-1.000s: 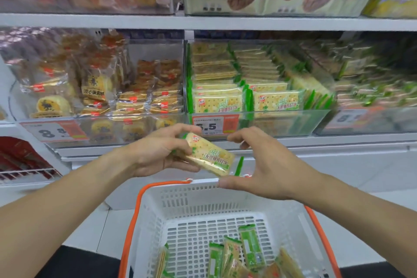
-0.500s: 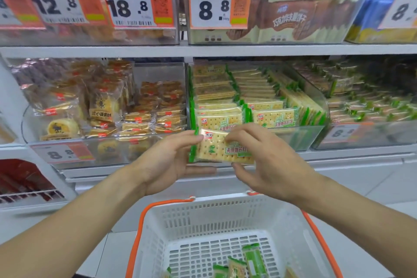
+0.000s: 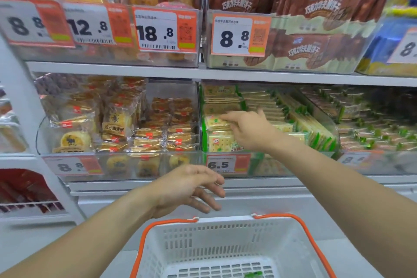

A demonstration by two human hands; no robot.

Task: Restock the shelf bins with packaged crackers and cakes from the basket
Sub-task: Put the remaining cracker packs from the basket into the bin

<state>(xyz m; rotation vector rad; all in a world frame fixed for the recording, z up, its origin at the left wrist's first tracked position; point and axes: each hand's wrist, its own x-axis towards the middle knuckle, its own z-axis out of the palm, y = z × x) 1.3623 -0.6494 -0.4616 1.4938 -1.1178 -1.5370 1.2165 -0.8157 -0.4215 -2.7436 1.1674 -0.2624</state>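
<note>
My right hand (image 3: 250, 133) reaches into the clear cracker bin (image 3: 270, 166) on the middle shelf. Its fingers are closed on a green-and-yellow cracker packet (image 3: 213, 121) that lies on top of the front left stack. My left hand (image 3: 187, 187) hovers open and holds nothing, in front of the shelf edge and just above the basket's far rim. The white basket (image 3: 225, 224) with orange handles sits low in the middle. Only a bit of one green packet (image 3: 252, 274) shows at its bottom edge.
Left of the cracker bin stands a clear bin of wrapped round cakes (image 3: 112, 124). Another bin of green packets (image 3: 372, 119) is on the right. The upper shelf (image 3: 203, 72) carries bins of brown wafer packs (image 3: 304, 40) and pastries, close overhead.
Both hands held the cracker packet before the bin. Now the right hand alone has carried it into the bin, and the left hand has let go and dropped toward the basket.
</note>
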